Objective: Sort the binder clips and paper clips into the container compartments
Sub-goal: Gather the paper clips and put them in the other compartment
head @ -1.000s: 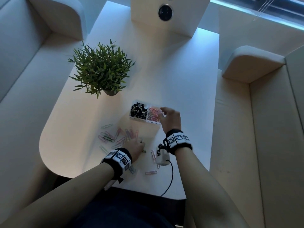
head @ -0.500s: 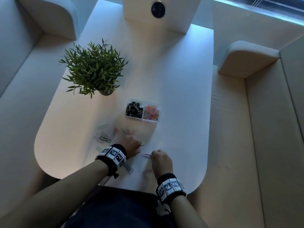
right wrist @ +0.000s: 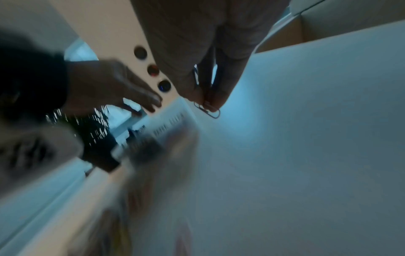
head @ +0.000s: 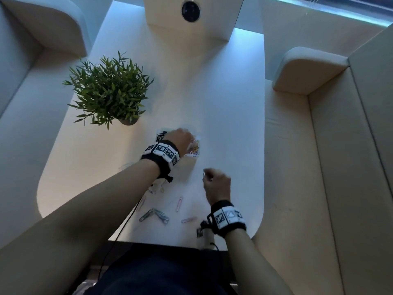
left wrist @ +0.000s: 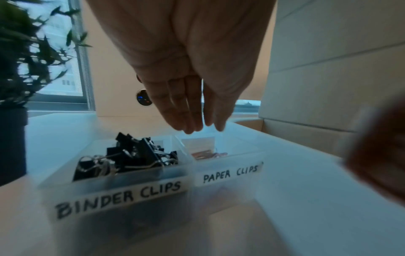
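A clear two-part container [left wrist: 153, 190] stands mid-table, labelled BINDER CLIPS on the left and PAPER CLIPS on the right. Black binder clips [left wrist: 127, 155] fill the left part; coloured paper clips [left wrist: 208, 154] lie in the right part [head: 194, 146]. My left hand [head: 180, 137] hovers over the container with straight fingers [left wrist: 188, 121] and holds nothing. My right hand [head: 214, 179], in front and right of the container, pinches a paper clip [right wrist: 208, 109] between thumb and fingertips. Several loose paper clips [head: 157, 213] lie on the table near its front edge.
A potted green plant [head: 108, 90] stands left of the container. The white table [head: 223, 103] ends at a rounded front edge near my lap. Padded seats flank it on both sides. A panel with a round socket [head: 190, 10] rises at the far end.
My left hand has left the loose clips and moved forward over the container, fingers now straight. My right hand has lifted a paper clip off the table and moved toward the container.
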